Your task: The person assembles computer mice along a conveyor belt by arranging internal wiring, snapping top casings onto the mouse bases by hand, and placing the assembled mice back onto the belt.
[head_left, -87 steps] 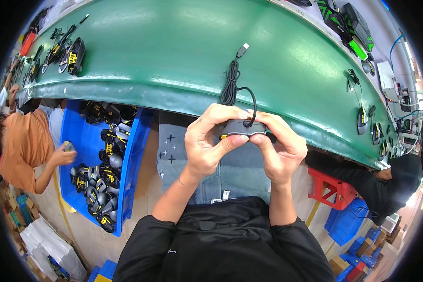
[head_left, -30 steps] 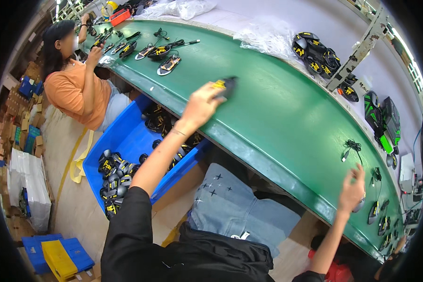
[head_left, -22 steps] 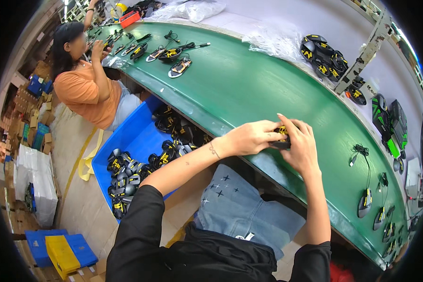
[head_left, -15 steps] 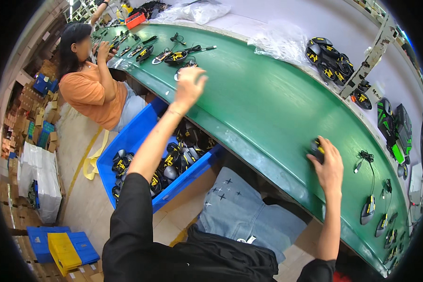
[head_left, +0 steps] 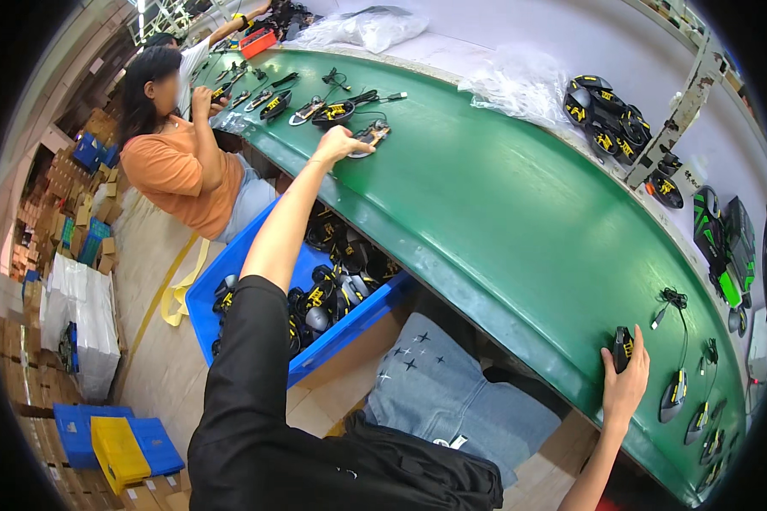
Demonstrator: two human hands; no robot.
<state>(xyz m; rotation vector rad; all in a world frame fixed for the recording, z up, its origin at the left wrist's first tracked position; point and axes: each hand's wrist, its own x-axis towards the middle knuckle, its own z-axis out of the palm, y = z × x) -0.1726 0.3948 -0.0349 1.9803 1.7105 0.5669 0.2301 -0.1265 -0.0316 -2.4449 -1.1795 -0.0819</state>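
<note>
At the far left part of the green work surface, my left hand [head_left: 339, 144] pinches the near edge of an opened computer mouse base [head_left: 372, 134], whose circuit board lies bare. My right hand [head_left: 626, 385] is near the surface's front edge at the right. Between its thumb and fingers is a black mouse shell [head_left: 623, 348] with yellow markings. Whole corded mice lie beyond this hand, the closest being a grey and black mouse [head_left: 673, 395]. Beside my left hand rests another mouse [head_left: 334, 114] with a black cable.
A blue bin [head_left: 315, 368] full of mouse parts stands below my left arm. The green conveyor belt [head_left: 486, 204] curves past me. Along its far ledge are clear plastic bags [head_left: 516, 89], piled mouse shells [head_left: 605, 115] and a metal post [head_left: 677, 106]. A co-worker [head_left: 175, 175] sits at the left.
My left hand has closed on the opened mouse base, after being raised with fingers apart. My right hand has moved right and nearer with the black shell.
</note>
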